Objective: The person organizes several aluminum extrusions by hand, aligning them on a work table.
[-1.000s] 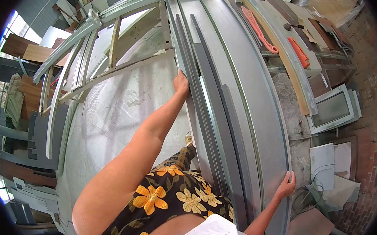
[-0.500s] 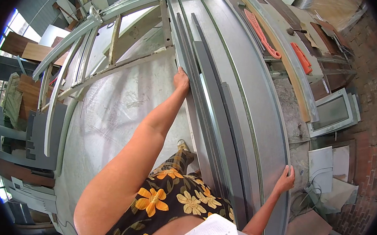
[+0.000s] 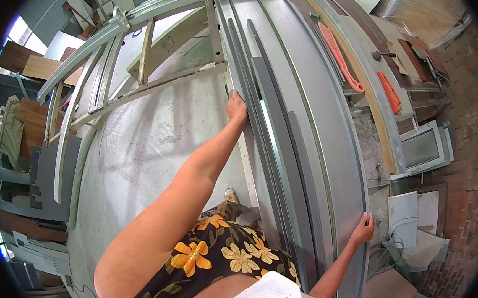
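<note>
Long dark grey metal bars lie side by side along a grooved silver metal table. My left hand is closed at the left edge of the bars, partway along them; its fingertips are partly hidden. At the opposite long edge of the table, nearer my body, my right hand grips the rim with fingers bent over it. A lighter, shiny strip shows between the dark bars.
A metal frame extends from the table's far left. Beyond the right edge, an orange-red handled tool and an orange object lie on a board-covered bench. White framed panels lean at right. Boards are stacked at left.
The camera view has shifted slightly, so the table and bench sit a little lower and farther right. Both hands stay at their edges of the bars and table.
</note>
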A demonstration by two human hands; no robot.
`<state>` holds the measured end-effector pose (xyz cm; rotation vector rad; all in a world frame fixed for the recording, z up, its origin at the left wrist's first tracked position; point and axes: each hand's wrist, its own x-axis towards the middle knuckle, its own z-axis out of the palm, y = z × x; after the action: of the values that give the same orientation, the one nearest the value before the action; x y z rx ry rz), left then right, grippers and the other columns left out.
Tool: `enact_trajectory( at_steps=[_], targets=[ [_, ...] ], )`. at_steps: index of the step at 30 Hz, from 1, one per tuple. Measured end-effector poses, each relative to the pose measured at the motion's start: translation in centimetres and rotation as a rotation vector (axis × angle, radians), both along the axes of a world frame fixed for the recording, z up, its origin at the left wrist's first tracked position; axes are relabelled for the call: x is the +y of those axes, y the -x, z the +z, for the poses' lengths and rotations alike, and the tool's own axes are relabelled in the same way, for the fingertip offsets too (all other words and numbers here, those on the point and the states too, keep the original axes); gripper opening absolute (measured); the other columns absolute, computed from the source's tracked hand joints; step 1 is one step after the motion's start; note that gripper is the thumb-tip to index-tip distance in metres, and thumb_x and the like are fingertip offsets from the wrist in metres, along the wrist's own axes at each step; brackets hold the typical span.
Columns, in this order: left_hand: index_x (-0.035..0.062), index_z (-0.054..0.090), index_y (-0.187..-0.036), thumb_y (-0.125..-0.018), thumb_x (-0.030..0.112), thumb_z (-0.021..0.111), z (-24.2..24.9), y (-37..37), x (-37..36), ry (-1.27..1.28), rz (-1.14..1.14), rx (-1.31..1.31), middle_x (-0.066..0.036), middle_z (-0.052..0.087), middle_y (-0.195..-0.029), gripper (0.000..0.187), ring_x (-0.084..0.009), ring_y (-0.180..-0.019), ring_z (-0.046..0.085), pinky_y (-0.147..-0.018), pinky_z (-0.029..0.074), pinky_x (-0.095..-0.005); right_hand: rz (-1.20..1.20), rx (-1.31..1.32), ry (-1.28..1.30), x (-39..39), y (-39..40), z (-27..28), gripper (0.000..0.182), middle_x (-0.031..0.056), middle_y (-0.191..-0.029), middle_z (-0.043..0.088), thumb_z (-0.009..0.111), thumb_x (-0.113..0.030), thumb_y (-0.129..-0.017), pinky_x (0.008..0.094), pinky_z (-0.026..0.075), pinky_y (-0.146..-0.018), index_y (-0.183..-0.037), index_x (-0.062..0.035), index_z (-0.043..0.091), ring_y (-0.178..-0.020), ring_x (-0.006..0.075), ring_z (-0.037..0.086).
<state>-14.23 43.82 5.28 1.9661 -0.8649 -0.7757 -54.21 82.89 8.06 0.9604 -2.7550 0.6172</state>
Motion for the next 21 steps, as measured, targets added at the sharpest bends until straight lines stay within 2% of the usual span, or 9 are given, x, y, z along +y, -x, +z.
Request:
enact_trajectory(
  at_steps=[6,14,21],
  targets=[
    [-0.0037,0.060,-0.097,-0.091,0.047,0.030,-2.9,-0.6,-2.9,-0.047,-0.005,0.007,-0.028,0.058,-0.097,0.059,-0.0434,-0.095,0.054,-0.083,0.041,-0.0480,0.005,0.015,-0.037,-2.5,0.2,-0.3,0.040,0.0114,-0.100,0.064,0.055,-0.042,-0.084,0.0390,0.046,-0.074,-0.102,-0.0074,0.065,-0.087,0.0317,0.061],
    [-0.0031,0.060,-0.098,-0.091,0.047,0.030,-1.8,-0.2,-4.7,-0.035,0.000,0.028,-0.027,0.059,-0.099,0.059,-0.0428,-0.096,0.054,-0.084,0.041,-0.0475,0.034,0.056,0.021,-7.0,-0.3,-0.8,0.037,0.0123,-0.097,0.065,0.057,-0.038,-0.083,0.0386,0.047,-0.073,-0.097,-0.0050,0.066,-0.085,0.0310,0.062],
    [-0.0030,0.059,-0.099,-0.091,0.047,0.030,-1.6,-0.2,-6.2,-0.028,-0.017,0.019,-0.027,0.058,-0.099,0.059,-0.0430,-0.096,0.054,-0.084,0.041,-0.0470,0.039,0.058,0.010,-11.3,-1.0,-0.8,0.037,0.0098,-0.099,0.065,0.055,-0.040,-0.083,0.0440,0.044,-0.073,-0.100,-0.0093,0.065,-0.087,0.0307,0.060]
  ],
)
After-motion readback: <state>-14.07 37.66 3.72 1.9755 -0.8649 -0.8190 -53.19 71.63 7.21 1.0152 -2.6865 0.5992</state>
